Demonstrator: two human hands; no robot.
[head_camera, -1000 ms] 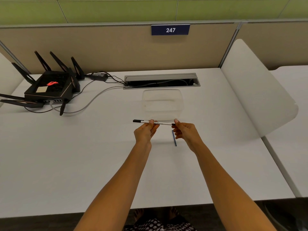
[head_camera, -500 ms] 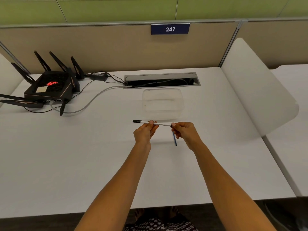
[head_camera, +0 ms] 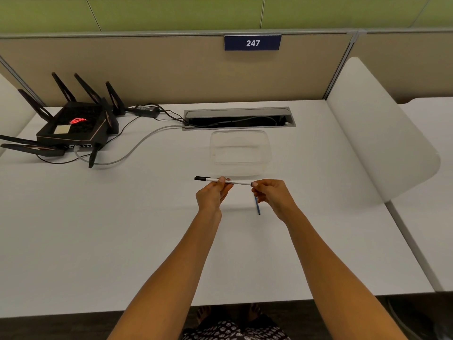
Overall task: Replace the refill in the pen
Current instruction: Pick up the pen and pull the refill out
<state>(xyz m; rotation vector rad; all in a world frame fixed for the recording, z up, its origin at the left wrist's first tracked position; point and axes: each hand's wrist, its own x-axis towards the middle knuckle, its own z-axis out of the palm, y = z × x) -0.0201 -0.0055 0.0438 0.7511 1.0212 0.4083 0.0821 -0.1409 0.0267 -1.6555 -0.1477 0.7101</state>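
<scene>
A slim white pen (head_camera: 239, 183) with a black end at its left lies level above the white desk (head_camera: 122, 229), held at both ends. My left hand (head_camera: 212, 195) pinches its middle-left part with thumb and fingers. My right hand (head_camera: 272, 195) grips the pen's right tip with its fingertips. A thin blue refill (head_camera: 257, 206) lies on the desk just below my right hand, partly hidden by the fingers. A clear plastic container (head_camera: 241, 153) stands just behind the pen.
A black router (head_camera: 73, 128) with several antennas sits at the far left, cables trailing to a cable slot (head_camera: 239, 117) at the back. A white divider panel (head_camera: 377, 133) rises along the desk's right edge. A tan partition closes the back.
My right hand has slid slightly left along the pen, its fingertips shifting at the right tip. The pen and my left hand have stayed almost still.
</scene>
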